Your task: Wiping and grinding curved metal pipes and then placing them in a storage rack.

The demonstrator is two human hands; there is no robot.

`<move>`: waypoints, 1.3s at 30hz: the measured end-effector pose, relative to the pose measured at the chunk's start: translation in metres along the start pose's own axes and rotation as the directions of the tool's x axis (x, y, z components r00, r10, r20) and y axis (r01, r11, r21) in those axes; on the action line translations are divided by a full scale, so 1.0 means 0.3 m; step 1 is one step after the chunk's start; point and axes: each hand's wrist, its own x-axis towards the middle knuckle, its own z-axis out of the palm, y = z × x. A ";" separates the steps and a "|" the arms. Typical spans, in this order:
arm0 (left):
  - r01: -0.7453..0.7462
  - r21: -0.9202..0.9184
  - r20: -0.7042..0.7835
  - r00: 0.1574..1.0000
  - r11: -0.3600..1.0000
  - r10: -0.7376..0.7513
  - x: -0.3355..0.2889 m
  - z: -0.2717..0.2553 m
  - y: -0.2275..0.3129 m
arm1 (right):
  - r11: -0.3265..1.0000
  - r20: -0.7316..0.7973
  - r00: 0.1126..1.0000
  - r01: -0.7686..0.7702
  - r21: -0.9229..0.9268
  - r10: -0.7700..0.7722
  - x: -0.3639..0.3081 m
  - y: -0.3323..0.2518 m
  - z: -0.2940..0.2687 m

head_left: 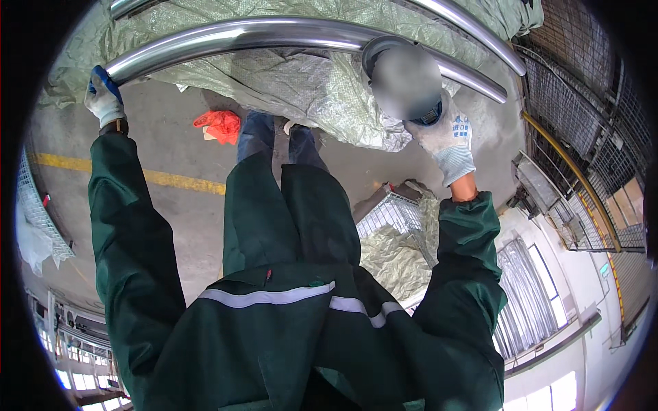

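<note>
A long shiny metal tube (240,35) lies across the far side on crumpled, pale green woven plastic sheeting (322,89). My left hand (104,99), in a white and blue work glove, is closed on the tube's left end. Farther right, my right hand (445,130), gloved in white with blue print, grips a round object (404,79) over the tube. That object has a dark curved rim and a dark blue part by my fingers. Its grey face is blurred, so its exact kind cannot be made out, nor whether it touches the metal.
Another metal tube (473,31) runs along the far right. A red plastic bag (219,126) lies on the grey floor near my legs. Below my right hand stands a wire basket (391,214) with sheeting beside it. Wire mesh cages (569,82) line the right side.
</note>
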 end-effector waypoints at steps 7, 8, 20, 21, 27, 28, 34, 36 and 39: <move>-0.008 0.012 0.003 1.000 1.000 0.008 -0.004 -0.001 0.002 | 1.000 0.023 1.000 -0.012 0.017 0.011 0.011 -0.031 -0.015; -0.007 0.022 0.009 1.000 1.000 0.007 -0.003 0.000 0.002 | 1.000 0.029 1.000 -0.012 0.025 0.011 0.011 -0.034 -0.017; -0.037 0.007 -0.003 0.999 0.999 0.037 0.001 0.004 0.000 | 0.992 0.125 0.984 -0.128 0.001 0.126 0.003 -0.045 -0.030; -0.019 0.026 0.000 1.000 0.999 0.019 0.003 -0.001 0.000 | 0.994 0.115 0.987 -0.111 0.000 0.111 0.008 -0.062 -0.029; 0.008 0.063 0.006 1.000 0.998 -0.008 -0.004 -0.001 0.014 | 0.997 0.099 0.992 -0.079 0.020 0.077 0.008 -0.054 -0.020; 0.005 0.063 0.008 1.000 0.998 -0.005 -0.005 0.001 0.016 | 0.996 0.101 0.992 -0.081 0.028 0.078 0.006 -0.045 -0.018; -0.002 -0.001 -0.016 1.000 1.000 0.002 -0.015 0.007 0.009 | 0.988 0.152 0.979 -0.143 0.056 0.133 0.001 -0.016 -0.040; -0.023 -0.007 -0.007 1.000 1.000 0.023 -0.008 0.006 -0.010 | 0.994 0.128 0.987 -0.101 0.040 0.095 0.010 -0.047 -0.033; -0.042 -0.012 -0.001 0.999 0.999 0.042 0.008 0.014 -0.020 | 0.998 0.105 0.993 -0.056 0.022 0.054 0.019 -0.069 -0.035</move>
